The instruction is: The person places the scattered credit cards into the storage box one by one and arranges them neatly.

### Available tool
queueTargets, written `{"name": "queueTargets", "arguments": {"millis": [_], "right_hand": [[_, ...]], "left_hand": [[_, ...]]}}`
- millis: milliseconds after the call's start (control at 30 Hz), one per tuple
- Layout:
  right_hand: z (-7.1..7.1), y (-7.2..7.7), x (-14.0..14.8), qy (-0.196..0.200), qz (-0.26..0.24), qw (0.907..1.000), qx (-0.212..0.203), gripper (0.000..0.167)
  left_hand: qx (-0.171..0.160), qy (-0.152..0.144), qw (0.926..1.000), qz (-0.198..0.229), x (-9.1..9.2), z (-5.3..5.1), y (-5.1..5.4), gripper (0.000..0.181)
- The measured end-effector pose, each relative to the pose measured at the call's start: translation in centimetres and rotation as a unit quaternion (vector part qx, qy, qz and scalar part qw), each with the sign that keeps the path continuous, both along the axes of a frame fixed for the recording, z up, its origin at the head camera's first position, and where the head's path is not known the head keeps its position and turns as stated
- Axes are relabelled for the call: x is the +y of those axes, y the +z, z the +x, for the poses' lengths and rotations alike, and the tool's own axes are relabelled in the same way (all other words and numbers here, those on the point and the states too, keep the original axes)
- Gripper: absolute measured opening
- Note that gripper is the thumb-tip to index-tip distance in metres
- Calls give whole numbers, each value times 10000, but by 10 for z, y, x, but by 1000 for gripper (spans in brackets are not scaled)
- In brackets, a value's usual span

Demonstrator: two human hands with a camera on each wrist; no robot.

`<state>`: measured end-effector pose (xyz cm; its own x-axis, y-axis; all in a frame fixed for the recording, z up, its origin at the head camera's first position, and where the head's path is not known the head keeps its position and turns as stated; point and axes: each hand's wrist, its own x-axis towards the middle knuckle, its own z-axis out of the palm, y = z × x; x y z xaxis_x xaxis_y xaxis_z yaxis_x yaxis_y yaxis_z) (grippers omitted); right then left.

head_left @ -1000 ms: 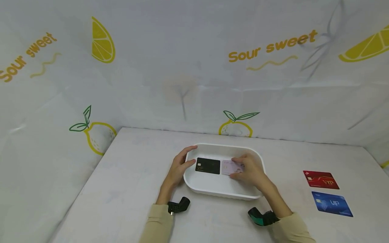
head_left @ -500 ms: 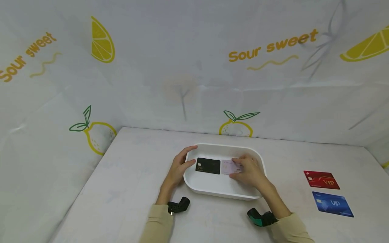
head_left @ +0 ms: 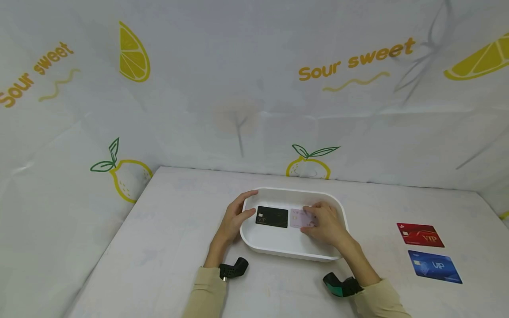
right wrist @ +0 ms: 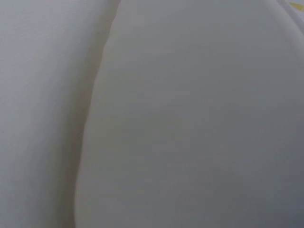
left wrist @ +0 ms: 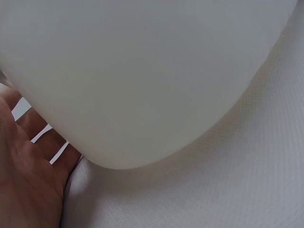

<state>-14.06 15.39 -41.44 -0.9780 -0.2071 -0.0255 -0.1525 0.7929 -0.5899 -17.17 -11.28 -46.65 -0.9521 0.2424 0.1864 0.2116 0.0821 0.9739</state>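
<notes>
A white oblong tray (head_left: 292,254) holds a black VIP card (head_left: 272,217) and, just right of it, a pale lavender VIP card (head_left: 296,218). My right hand (head_left: 328,223) reaches inside and pinches the lavender card between thumb and forefinger at its long edges, covering its right end. At the tray's left end my left hand (head_left: 230,221) grips the wall, thumb over the rim. The left wrist view shows the left hand's fingers (left wrist: 35,123) against the outside of the tray. The right wrist view shows only the tray's outer wall (right wrist: 190,123); the hand is hidden there.
On the white-covered table (head_left: 167,212), right of the tray, lie a red VIP card (head_left: 420,235) and, nearer, a blue VIP card (head_left: 434,266). A white sheet with lemon prints (head_left: 308,168) hangs behind the table. Both wrists wear black camera mounts (head_left: 234,268).
Almost nothing differs. The right wrist has shifted very slightly left, while both hands keep their places and the cards lie as before.
</notes>
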Motion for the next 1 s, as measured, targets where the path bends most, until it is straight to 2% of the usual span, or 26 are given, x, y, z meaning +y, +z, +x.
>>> {"name": "queueTargets", "arguments": {"millis": [400, 500, 633, 800, 1000], "right_hand": [[0, 5, 0, -7, 69, 9999, 81, 58], [-1, 8, 1, 139, 64, 9995, 267, 53], [-1, 15, 7, 390, -368, 9967, 603, 46], [1, 23, 21, 636, -1028, 9892, 830, 43], [2, 25, 46, 769, -1155, 9861, 913, 45]], "left_hand": [[65, -8, 10000, -70, 0, 0, 1, 51], [66, 12, 10000, -64, 0, 0, 2, 50], [45, 20, 10000, -36, 0, 1, 2, 50], [35, 10, 10000, -42, -1, 0, 0, 50], [117, 5, 9999, -62, -1, -1, -2, 50]]}}
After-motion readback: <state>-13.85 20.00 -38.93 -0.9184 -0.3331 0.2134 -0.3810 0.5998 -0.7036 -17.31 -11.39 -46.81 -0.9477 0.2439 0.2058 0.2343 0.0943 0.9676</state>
